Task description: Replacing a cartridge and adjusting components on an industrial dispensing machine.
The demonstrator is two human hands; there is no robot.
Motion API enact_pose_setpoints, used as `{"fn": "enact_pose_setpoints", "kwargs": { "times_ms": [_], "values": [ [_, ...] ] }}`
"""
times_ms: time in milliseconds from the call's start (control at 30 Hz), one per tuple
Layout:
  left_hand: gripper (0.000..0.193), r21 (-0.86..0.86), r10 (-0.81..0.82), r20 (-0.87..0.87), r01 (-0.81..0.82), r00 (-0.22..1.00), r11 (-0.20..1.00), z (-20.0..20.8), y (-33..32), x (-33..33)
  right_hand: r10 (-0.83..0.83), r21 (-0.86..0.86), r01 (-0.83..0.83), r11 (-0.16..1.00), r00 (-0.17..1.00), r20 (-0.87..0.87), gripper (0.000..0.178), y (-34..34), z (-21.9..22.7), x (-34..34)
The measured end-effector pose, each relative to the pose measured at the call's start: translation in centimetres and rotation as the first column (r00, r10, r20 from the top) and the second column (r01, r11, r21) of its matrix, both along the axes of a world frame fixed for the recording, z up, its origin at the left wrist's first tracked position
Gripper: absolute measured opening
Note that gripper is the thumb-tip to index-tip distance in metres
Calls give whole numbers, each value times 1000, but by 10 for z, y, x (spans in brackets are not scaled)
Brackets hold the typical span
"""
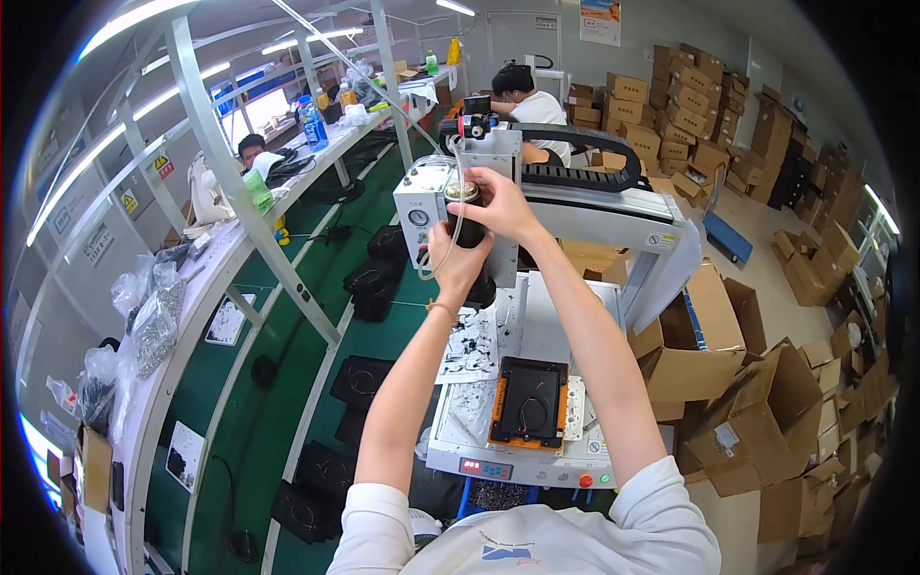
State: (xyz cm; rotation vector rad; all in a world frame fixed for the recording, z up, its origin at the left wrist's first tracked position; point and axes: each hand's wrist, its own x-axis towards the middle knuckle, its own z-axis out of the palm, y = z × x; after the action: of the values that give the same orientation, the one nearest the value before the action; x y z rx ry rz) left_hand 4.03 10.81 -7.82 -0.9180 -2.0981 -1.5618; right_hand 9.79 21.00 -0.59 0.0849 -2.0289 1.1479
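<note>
Both my arms reach forward to the head of a white benchtop machine [575,206]. There, my left hand [458,261] is wrapped around the lower part of a black cylinder [466,228] with a metallic-looking top. My right hand [502,207] grips the same cylinder higher up, its fingers curled about the rim. A clear thin hose loops down over the cylinder beside a grey control box [416,203] with a round gauge. Below my arms, a black part in an orange-edged frame [530,404] lies on the machine bed, with a thin wire on it.
Black-smeared paper [468,350] covers the bed's left side. Open cardboard boxes [695,335] crowd the right. Left of the machine runs a green conveyor [321,383] carrying black parts with wires. One person [537,105] works behind the machine; another [252,151] is beyond the left bench.
</note>
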Motion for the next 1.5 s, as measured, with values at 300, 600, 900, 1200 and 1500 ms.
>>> {"fn": "enact_pose_setpoints", "kwargs": {
  "times_ms": [300, 600, 900, 1200, 1500],
  "values": [
    [41, -25, 113, -67, -115, 991, 993, 0, 16, -3, -20, 81, 21, 996, 1000, -15, 59, -9, -1, -33],
    [36, -46, -37, -89, 33, 995, 998, 7, 8, -13, -309, 5, 314, 949, 937, -161, 62, -33, 2, -31],
    [43, 23, -82, -21, 82, 996, 996, 0, 8, -12, -200, 158, 239, 958, 953, -230, 58, -26, 6, -32],
    [44, -63, 120, -17, -121, 993, 991, 3, 8, 3, -201, 125, 242, 962, 940, -277, 65, -23, -4, -37],
    [36, -36, -29, -228, 21, 973, 999, -6, 15, -18, -464, 84, 492, 867, 857, -224, 66, -42, -1, -37]
  ]
}}
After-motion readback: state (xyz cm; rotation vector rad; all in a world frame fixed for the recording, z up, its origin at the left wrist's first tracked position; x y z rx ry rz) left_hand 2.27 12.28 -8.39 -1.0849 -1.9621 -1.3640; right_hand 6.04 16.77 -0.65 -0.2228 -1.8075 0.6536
